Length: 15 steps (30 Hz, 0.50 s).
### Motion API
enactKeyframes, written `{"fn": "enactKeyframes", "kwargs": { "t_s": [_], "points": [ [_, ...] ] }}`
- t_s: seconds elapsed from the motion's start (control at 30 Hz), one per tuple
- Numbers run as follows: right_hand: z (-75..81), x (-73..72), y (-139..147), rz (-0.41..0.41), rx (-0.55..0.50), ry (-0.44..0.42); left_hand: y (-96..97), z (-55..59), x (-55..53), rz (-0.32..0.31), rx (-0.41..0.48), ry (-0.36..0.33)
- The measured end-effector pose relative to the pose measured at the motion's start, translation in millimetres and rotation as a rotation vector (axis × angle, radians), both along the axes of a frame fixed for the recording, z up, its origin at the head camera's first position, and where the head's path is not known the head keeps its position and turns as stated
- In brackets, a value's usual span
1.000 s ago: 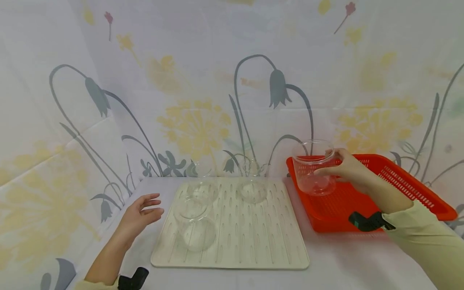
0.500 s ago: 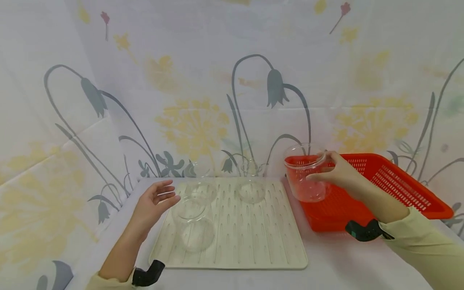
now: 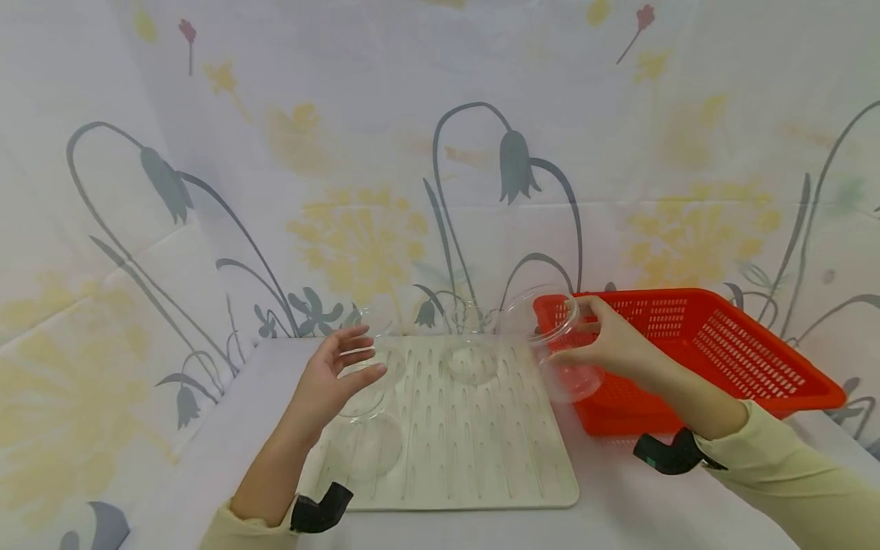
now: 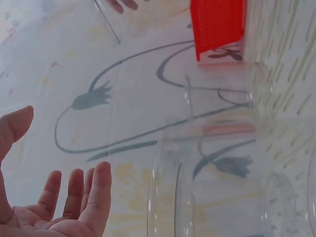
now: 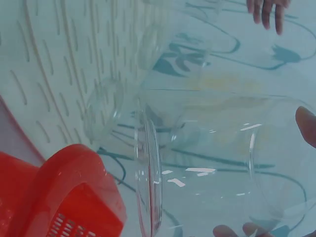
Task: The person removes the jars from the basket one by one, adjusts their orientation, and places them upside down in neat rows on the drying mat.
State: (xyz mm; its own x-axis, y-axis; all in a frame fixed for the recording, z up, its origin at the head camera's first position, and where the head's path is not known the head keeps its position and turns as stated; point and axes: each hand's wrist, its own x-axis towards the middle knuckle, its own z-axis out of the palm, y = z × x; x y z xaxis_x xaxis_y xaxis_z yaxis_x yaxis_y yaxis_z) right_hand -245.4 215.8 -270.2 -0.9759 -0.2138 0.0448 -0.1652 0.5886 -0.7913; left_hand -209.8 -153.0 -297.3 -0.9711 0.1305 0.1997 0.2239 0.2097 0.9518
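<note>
In the head view my right hand [image 3: 612,344] grips a clear, see-through jar [image 3: 560,367] by its side, thumb and fingers on either side. The jar is tilted and overlaps the right edge of a cream ribbed mat [image 3: 495,466] and the red basket. The right wrist view has this jar [image 5: 212,163] up close, with the thumb at its far end. My left hand [image 3: 337,382] holds nothing; its fingers are spread over the mat's left part. Below and behind it stand two clear jars, one in front [image 3: 371,447] and one at the back left. A third jar [image 3: 470,359] stands at the back middle.
A red perforated basket [image 3: 639,409] stands right of the mat, close to its edge. Behind the white-covered table rises a flower-print cloth [image 3: 357,137]. Each forearm carries a black strapped device [image 3: 323,508] near the sleeve cuff.
My right hand has brought the jar leftward and lower, from over the basket to the mat's right edge, tilting it. My left hand has moved right, over the mat's left part.
</note>
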Motion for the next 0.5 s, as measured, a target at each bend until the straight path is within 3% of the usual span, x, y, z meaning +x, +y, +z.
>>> {"fn": "enactKeyframes", "kwargs": {
  "t_s": [0.23,0.5],
  "points": [
    [-0.9,10.2,-12,0.009,-0.018,0.024,29.1,4.2,-2.0,-0.075,0.039,-0.016],
    [-2.1,20.7,-24,0.005,0.051,0.072,64.5,3.7,-4.7,-0.161,0.053,0.009]
  ]
}}
